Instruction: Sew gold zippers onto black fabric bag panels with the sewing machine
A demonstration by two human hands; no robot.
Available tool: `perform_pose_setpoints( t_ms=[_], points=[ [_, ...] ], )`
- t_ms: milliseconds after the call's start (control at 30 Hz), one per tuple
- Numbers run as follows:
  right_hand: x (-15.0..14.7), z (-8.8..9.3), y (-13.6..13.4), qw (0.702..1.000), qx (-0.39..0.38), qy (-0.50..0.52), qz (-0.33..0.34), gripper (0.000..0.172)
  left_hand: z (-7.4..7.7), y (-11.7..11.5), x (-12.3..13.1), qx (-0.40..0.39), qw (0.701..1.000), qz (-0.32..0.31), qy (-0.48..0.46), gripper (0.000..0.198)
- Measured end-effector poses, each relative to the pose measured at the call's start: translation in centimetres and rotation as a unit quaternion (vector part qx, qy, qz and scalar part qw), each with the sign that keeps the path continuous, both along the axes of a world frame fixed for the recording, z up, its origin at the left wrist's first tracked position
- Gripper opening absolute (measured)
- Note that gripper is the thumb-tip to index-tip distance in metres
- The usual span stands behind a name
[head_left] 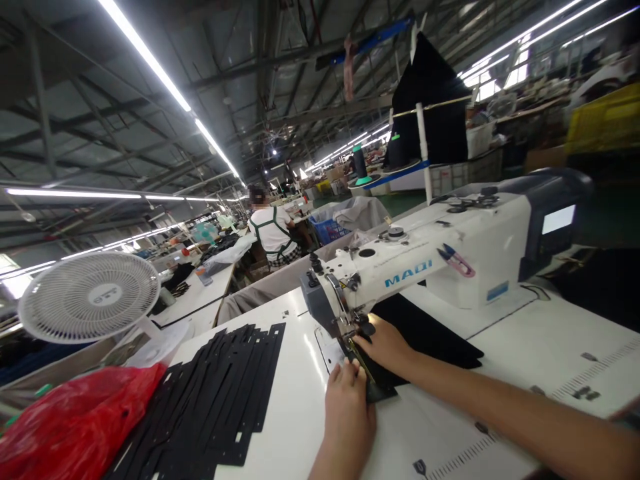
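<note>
A white sewing machine [400, 263] marked MAQI stands on the white table. Black fabric [425, 327] lies under its arm and reaches forward past the needle area, with a narrow strip along its left edge. My left hand [349, 407] is closed at the fabric's near left edge, its fingertips bunched just in front of the presser foot. Beside the needle, my right hand [387, 343] grips the fabric from the right, thumb pointing at the foot. Some of its fingers are hidden behind the machine head parts.
Many black slotted strips [215, 393] are piled on the left, next to a red plastic bag [80, 427]. A white fan [93, 297] stands behind them. Pink-handled thread snips [457, 260] rest on the machine arm. Thread cones [360, 167] stand behind; a person [273, 230] sits farther off.
</note>
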State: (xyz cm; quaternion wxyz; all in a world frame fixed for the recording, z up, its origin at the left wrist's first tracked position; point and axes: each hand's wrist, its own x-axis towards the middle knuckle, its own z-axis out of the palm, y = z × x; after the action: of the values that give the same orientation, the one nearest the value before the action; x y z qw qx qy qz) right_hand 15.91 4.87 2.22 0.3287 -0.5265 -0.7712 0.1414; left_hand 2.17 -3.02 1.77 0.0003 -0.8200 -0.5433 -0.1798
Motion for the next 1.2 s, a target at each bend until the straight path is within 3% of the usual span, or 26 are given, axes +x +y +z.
perform_pose_setpoints(
  t_ms=[100, 167, 267, 400, 567, 733, 800, 900, 967, 1067, 1200],
  points=[
    [2.0, -1.8, -3.4, 0.986, 0.093, -0.034, 0.136, 0.028, -0.6, 0.1, -0.2, 0.030, 0.999, -0.016, -0.015, 0.055],
    [3.0, -2.8, -4.6, 0.973, 0.138, -0.051, 0.176, 0.034, -0.9, 0.2, -0.3, 0.050, 0.998, -0.033, -0.015, 0.054],
    [3.2, -3.1, -4.6, 0.968, 0.145, -0.071, 0.191, 0.035, -0.8, 0.6, -0.4, 0.084, 0.995, -0.052, 0.000, 0.051],
    [2.4, -1.8, -3.2, 0.969, 0.135, -0.064, 0.199, 0.034, -0.4, 1.4, -0.6, 0.110, 0.992, -0.059, 0.018, 0.048],
    [1.4, -0.6, -2.3, 0.975, 0.121, -0.022, 0.186, 0.031, -0.3, 2.6, -1.0, 0.108, 0.993, -0.049, 0.008, 0.048],
    [2.2, -1.1, -1.9, 0.969, 0.125, -0.008, 0.211, 0.029, -0.3, 2.5, -1.1, 0.080, 0.995, -0.011, -0.052, 0.044],
    [4.0, -1.2, -1.3, 0.977, 0.128, -0.049, 0.164, 0.028, -0.1, 2.0, -1.0, 0.073, 0.994, 0.044, -0.063, 0.037],
    [8.0, -0.9, 0.1, 0.987, 0.062, -0.138, -0.046, 0.030, 0.0, 1.0, -1.1, 0.068, 0.990, 0.116, -0.051, 0.016],
    [10.3, -0.4, 0.9, 0.975, -0.017, -0.171, -0.141, 0.037, 0.0, 0.5, -1.2, 0.075, 0.990, 0.106, -0.051, 0.010],
    [12.0, 0.4, 1.4, 0.970, -0.054, -0.179, -0.156, 0.034, 0.0, 0.0, -1.4, 0.114, 0.992, 0.026, -0.042, 0.016],
    [11.2, 0.9, 1.0, 0.969, 0.001, -0.202, -0.145, 0.018, 0.0, 0.0, -1.3, 0.126, 0.991, -0.048, 0.004, 0.022]
  ],
)
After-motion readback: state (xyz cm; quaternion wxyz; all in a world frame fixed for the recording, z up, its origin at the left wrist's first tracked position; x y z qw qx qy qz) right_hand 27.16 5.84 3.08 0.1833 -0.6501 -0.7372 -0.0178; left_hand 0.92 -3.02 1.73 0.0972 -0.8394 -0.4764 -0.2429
